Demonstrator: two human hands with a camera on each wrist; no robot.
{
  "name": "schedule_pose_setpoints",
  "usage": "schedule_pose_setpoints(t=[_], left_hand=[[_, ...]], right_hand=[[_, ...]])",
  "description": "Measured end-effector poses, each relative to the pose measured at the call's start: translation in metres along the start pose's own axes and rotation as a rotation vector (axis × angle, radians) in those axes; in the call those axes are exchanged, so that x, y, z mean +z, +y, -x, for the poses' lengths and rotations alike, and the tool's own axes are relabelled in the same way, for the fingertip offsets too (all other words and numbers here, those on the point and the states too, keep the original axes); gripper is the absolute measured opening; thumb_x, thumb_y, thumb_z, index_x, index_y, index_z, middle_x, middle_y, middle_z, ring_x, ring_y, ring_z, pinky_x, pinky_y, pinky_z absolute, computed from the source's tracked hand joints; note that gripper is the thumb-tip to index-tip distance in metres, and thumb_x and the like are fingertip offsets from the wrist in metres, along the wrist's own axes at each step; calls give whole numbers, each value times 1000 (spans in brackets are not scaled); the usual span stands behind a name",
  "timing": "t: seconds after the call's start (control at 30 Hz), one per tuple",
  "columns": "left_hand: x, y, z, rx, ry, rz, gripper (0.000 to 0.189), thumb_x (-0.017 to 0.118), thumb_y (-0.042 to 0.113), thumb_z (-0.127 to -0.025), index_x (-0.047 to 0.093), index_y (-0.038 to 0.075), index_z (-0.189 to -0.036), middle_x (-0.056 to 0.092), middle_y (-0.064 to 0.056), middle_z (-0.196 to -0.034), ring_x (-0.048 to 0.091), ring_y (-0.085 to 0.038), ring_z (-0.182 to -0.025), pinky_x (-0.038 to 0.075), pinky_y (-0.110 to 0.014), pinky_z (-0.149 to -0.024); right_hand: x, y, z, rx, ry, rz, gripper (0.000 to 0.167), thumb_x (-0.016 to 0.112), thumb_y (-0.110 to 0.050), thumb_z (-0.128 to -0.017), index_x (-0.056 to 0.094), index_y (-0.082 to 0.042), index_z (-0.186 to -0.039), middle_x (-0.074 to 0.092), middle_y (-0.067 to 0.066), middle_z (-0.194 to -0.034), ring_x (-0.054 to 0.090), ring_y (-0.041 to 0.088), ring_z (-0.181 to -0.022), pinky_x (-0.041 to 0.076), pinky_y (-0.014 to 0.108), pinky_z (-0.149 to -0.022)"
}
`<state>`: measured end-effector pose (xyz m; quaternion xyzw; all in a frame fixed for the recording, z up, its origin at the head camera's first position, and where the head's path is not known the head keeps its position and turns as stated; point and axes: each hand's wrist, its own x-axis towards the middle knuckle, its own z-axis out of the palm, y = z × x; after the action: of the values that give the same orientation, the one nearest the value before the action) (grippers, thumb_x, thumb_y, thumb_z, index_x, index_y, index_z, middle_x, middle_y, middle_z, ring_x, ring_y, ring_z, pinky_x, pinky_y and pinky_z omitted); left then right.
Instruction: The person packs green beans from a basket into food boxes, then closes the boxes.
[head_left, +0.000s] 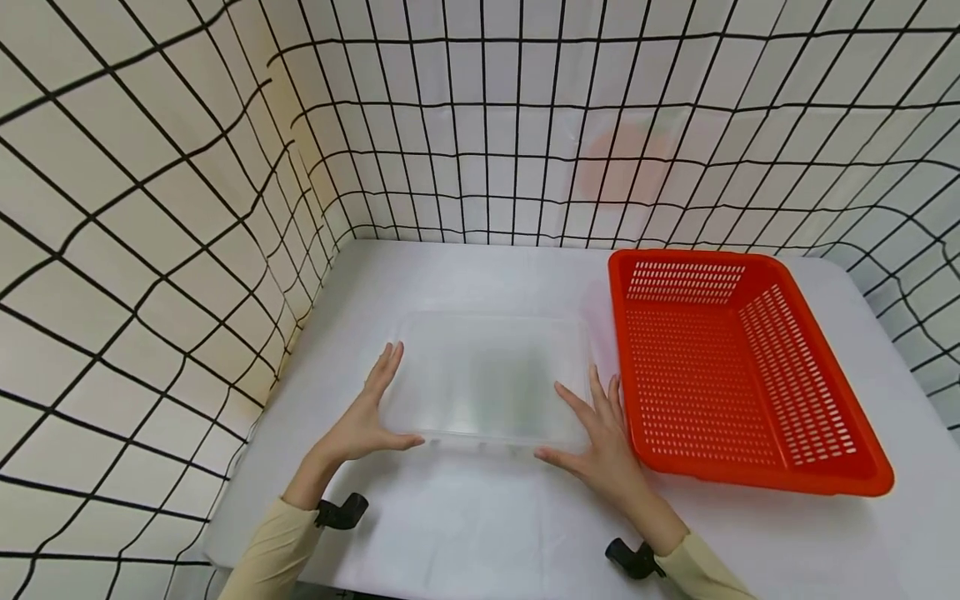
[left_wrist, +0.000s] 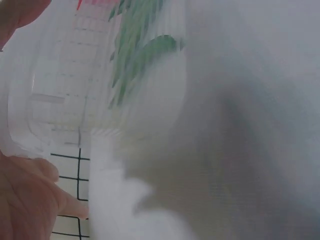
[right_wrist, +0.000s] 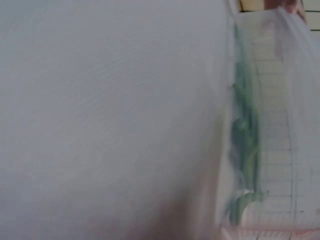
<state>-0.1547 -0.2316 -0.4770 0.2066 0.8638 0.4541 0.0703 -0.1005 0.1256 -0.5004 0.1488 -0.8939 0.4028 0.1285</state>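
A clear plastic box (head_left: 487, 375) with a milky, see-through top lies on the white table between both hands. Green leafy shapes (right_wrist: 245, 130) show through its walls in the wrist views, only as a faint tint from above. My left hand (head_left: 363, 425) is at the box's left front corner, long fingers straight along the side and thumb at the front edge. At the right front corner, my right hand (head_left: 607, 454) spreads its fingers over the box's edge, thumb extended toward the front. In the left wrist view, the left hand (left_wrist: 25, 200) is beside the box wall.
A red perforated basket (head_left: 705, 375) stands to the right, close beside the right hand. Black wire mesh (head_left: 517, 125) rises behind the table (head_left: 465, 517) and along both sides. Each wrist carries a small black camera, one being the left camera (head_left: 342, 511).
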Motion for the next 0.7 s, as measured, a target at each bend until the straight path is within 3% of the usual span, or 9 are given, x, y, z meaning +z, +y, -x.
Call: schedule_pose_setpoints(t=[0.1, 0.3, 0.37, 0.57, 0.7], left_hand=[[2, 2, -1, 1, -13, -23, 127, 90, 30, -62, 3, 28, -154, -13, -2, -157, -7, -32, -142, 17, -72, -97], [1, 34, -4, 14, -33, 27, 121, 88, 17, -66, 5, 17, -154, -13, -12, -156, -4, -38, -141, 18, -70, -99], [2, 40, -6, 11, -31, 40, 121, 89, 15, -65, 6, 15, -154, -13, -11, -156, -3, -37, -141, 17, -70, -99], [11, 17, -10, -40, -19, -28, 120, 88, 33, -66, 7, 26, -154, -15, -1, -156, -2, -31, -142, 19, -67, -101], [18, 2, -11, -50, 0, -59, 118, 85, 45, -65, 8, 31, -153, -15, -2, -157, -1, -32, -142, 19, -66, -101]], right_hand=[[3, 6, 4, 34, -13, -12, 92, 88, -40, -63, 45, -27, -143, 5, 14, -157, -11, 45, -138, 7, 74, -98], [1, 12, 4, 61, 2, -84, 97, 90, -31, -62, 42, -23, -145, 2, 11, -158, -8, 42, -140, 7, 72, -100], [0, 13, 4, 67, -2, -128, 97, 91, -26, -62, 41, -20, -145, 1, 10, -158, -5, 42, -140, 7, 71, -100], [1, 16, 6, 88, -22, -172, 102, 90, -24, -63, 34, -20, -149, -1, 7, -158, -3, 41, -140, 8, 72, -100], [3, 20, 8, 74, -12, -160, 97, 86, -23, -69, 32, -18, -149, 0, 7, -158, -2, 43, -140, 7, 72, -100]])
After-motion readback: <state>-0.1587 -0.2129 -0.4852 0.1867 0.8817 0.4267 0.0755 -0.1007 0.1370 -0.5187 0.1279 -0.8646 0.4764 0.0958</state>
